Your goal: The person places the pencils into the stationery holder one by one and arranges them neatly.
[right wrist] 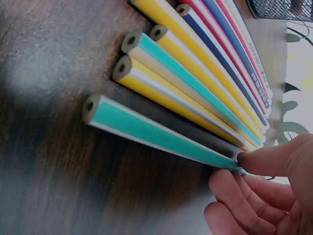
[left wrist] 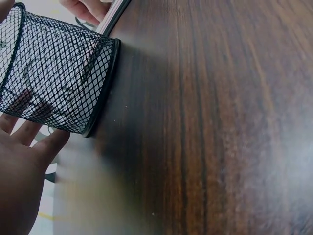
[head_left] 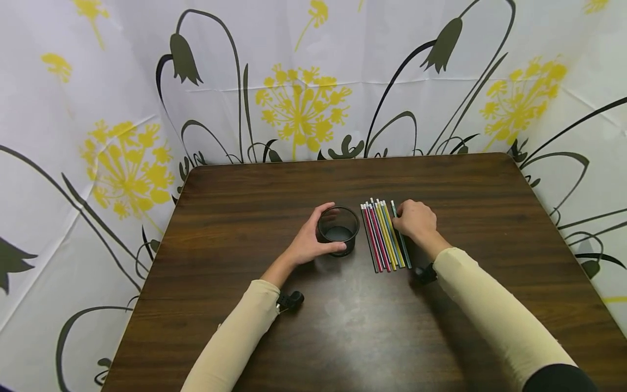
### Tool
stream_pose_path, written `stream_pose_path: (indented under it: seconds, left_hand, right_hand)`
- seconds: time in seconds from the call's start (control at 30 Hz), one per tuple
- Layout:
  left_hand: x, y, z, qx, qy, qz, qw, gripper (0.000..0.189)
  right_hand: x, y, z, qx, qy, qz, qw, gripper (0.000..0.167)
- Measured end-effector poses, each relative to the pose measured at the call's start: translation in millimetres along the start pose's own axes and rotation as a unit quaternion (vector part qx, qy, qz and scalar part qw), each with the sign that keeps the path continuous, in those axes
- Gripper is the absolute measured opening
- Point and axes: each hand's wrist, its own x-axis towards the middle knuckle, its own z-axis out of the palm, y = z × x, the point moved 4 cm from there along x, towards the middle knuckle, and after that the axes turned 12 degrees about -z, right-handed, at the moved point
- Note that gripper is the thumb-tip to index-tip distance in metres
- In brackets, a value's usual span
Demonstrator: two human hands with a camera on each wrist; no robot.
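A black mesh pencil cup (head_left: 349,246) stands upright on the table, and my left hand (head_left: 307,242) grips it from the left with thumb and fingers round its sides. In the left wrist view the mesh wall of the cup (left wrist: 63,73) shows above the fingers. To the cup's right lies a row of pencils (head_left: 379,234) in red, yellow, blue and green, side by side. My right hand (head_left: 417,220) pinches the far end of a green pencil (right wrist: 146,133) at the row's right edge. That pencil lies slightly apart from a yellow pencil (right wrist: 166,90).
The dark wooden table (head_left: 235,218) reaches back to a white curtain (head_left: 372,65) printed with yellow and grey-green flowers. A small black camera (head_left: 291,301) sits at the left wrist, another black camera (head_left: 425,274) at the right.
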Motion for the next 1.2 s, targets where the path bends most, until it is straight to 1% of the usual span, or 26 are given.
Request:
stream_pose_path:
  seconds: [0.07, 0.1, 0.2, 0.27, 0.4, 0.47, 0.57, 0.63, 0.77, 0.83, 0.9, 1.0, 1.03, 1.1, 1.13, 1.2]
  left_hand:
    - [-0.1, 0.2, 1.6, -0.011, -0.011, -0.001, 0.9999, 0.089]
    - [0.0, -0.7, 2.2, -0.017, -0.015, -0.002, 0.9997, 0.089]
    - [-0.1, -2.5, 3.7, -0.035, -0.025, -0.005, 0.9991, 0.088]
    - [0.1, -2.9, 3.4, -0.036, -0.027, -0.009, 0.9989, 0.088]
    - [0.8, -2.9, 3.4, -0.034, -0.031, -0.013, 0.9989, 0.088]
    - [1.0, -3.0, 3.3, -0.037, -0.032, -0.012, 0.9987, 0.088]
    - [0.4, -2.7, 2.9, -0.04, -0.031, -0.01, 0.9987, 0.089]
    - [-0.2, -2.0, 2.6, -0.04, -0.032, -0.009, 0.9987, 0.089]
    - [-1.1, 0.0, 1.9, -0.034, -0.028, -0.012, 0.999, 0.089]
    - [-1.3, 0.6, 1.8, -0.031, -0.025, -0.014, 0.9991, 0.089]
    - [-2.0, 1.0, 1.9, -0.028, -0.025, -0.017, 0.9991, 0.088]
    - [-2.5, 1.1, 1.9, -0.027, -0.023, -0.019, 0.9992, 0.088]
    - [-2.4, 1.0, 2.0, -0.028, -0.023, -0.018, 0.9992, 0.088]
    - [-1.7, 0.5, 2.4, -0.035, -0.024, -0.015, 0.999, 0.087]
    - [-1.4, 0.3, 2.6, -0.039, -0.025, -0.014, 0.9988, 0.087]
    - [-0.6, -0.5, 2.9, -0.046, -0.03, -0.014, 0.9984, 0.087]
  right_hand:
    - [-1.2, 3.2, -1.6, 0.006, -0.002, 0.011, 0.9999, 0.015]
    - [-1.4, 4.8, -2.4, 0.012, -0.004, 0.015, 0.9998, 0.015]
    - [-1.9, 7.4, -8.8, 0.028, 0.004, 0.022, 0.9994, 0.03]
    - [-1.6, 6.9, -15.4, 0.037, 0.014, 0.025, 0.9989, 0.032]
    - [-2.5, 3.0, -34.6, 0.051, 0.051, 0.026, 0.997, 0.03]
    - [-2.9, -0.8, -45.3, 0.062, 0.074, 0.018, 0.9951, 0.03]
    - [-3.0, -10.1, -61.9, 0.089, 0.112, 0.0, 0.9898, 0.03]
    - [-2.9, -18.9, -72.4, 0.112, 0.138, -0.017, 0.984, 0.03]
    - [-4.1, -41.0, -91.3, 0.167, 0.188, -0.058, 0.9661, 0.03]
    - [-5.9, -53.3, -97.9, 0.211, 0.204, -0.077, 0.9528, 0.03]
    - [-8.0, -65.4, -101.9, 0.259, 0.215, -0.097, 0.9367, 0.03]
    - [-11.9, -83.3, -104.4, 0.332, 0.22, -0.129, 0.9083, 0.03]
    - [-13.7, -88.6, -104.6, 0.347, 0.222, -0.141, 0.9001, 0.029]
    - [-17.3, -98.5, -103.4, 0.37, 0.224, -0.163, 0.8867, 0.029]
    - [-19.2, -102.8, -102.1, 0.377, 0.221, -0.173, 0.8825, 0.029]
    - [-22.5, -110.1, -97.7, 0.383, 0.214, -0.188, 0.8789, 0.027]
